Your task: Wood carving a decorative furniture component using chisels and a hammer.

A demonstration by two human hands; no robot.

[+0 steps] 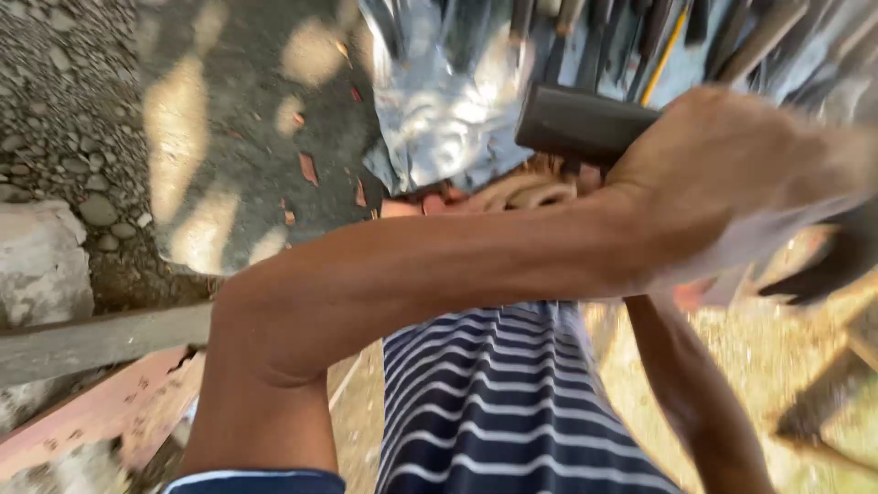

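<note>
My left arm crosses the view from lower left to upper right. My left hand [732, 155] is closed around a dark, thick, rounded handle or mallet head [581, 123] that sticks out to the left of the fist. The hand is motion-blurred. My right forearm [695, 384] rises from the lower right and passes behind the left forearm, so my right hand is hidden. A dark blurred shape [828, 261] lies just right of the left wrist; I cannot tell what it is.
A crumpled blue tarp [439, 101] holds several long-handled tools [640, 37] at the top. Striped blue-and-white clothing [503, 402] covers my lap. Left are gravel, a pale stone [37, 256], a grey plank [91, 340] and a reddish board [91, 412]. Sawdust-covered ground lies right.
</note>
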